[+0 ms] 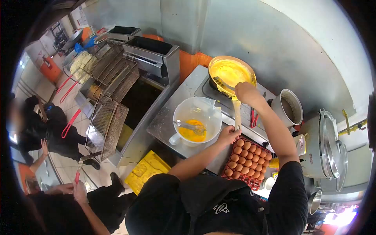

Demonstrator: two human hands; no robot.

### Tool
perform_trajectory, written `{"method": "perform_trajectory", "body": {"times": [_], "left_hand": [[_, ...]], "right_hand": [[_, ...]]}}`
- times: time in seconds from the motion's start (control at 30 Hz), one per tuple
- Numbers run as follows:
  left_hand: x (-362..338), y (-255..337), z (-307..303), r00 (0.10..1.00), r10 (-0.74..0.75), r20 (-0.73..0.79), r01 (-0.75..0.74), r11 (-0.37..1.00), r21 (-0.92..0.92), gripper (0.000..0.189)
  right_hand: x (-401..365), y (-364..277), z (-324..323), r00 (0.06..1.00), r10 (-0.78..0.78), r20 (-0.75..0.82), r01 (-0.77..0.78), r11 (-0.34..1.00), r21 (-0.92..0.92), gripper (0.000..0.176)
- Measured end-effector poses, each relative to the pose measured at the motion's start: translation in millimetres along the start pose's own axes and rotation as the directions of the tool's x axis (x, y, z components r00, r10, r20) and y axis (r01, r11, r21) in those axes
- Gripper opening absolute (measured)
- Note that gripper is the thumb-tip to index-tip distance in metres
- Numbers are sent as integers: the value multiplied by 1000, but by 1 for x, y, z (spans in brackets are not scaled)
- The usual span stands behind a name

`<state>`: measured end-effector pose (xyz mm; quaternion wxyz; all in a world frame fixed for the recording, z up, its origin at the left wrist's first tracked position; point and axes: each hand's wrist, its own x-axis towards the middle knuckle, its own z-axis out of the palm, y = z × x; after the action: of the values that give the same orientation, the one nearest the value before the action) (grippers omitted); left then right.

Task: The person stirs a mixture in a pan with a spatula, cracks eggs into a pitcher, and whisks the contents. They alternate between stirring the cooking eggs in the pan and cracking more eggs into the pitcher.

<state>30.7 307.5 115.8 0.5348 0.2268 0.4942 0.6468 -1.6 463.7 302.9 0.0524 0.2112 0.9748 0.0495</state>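
Note:
A yellow pan (231,70) of beaten egg sits tilted on the steel stove top (203,88). My left hand (229,135) grips the end of its pale wooden handle (237,111). Over the pan's near rim, my right hand (244,92) holds a metal utensil (220,83) whose tip lies in the egg. Left of the handle stands a clear jug (196,121) with raw egg and a whisk (190,127) in it. A red tray of brown eggs (246,158) lies under my left forearm.
Red tongs (253,117), a white pot (290,105) and a large steel cooker (327,145) stand to the right. Fryer vats and wire baskets (105,125) fill the left. A yellow floor sign (147,170) lies below. Other people (51,129) stand at the lower left.

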Motion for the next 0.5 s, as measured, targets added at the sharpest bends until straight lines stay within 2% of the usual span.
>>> {"method": "perform_trajectory", "body": {"times": [0.07, 0.2, 0.3, 0.37, 0.43, 0.5], "left_hand": [[-1, 1, 1, 1000, 17, 2, -17, 1000, 5, 28], [0, 1, 3, 1000, 2, -9, -2, 1000, 8, 28], [-2, 2, 1, 1000, -1, 1, 1, 1000, -3, 28], [-3, 5, 1, 1000, -3, 10, 3, 1000, -8, 28], [-3, 9, 2, 999, -51, -18, 52, 998, 42, 26], [-6, 13, 3, 999, -50, -12, 50, 999, -1, 26]], "right_hand": [[7, -1, 10, 998, 14, -64, -17, 999, -51, 23], [14, 0, 16, 995, 26, -97, -32, 998, -61, 20], [23, 12, 34, 985, 94, -148, -99, 995, -29, 22], [27, 23, 46, 958, 167, -235, -186, 981, -58, 23], [22, 33, 34, 946, 205, -252, -224, 973, -49, 23], [13, 47, 14, 932, 245, -268, -265, 963, -44, 22]]}}
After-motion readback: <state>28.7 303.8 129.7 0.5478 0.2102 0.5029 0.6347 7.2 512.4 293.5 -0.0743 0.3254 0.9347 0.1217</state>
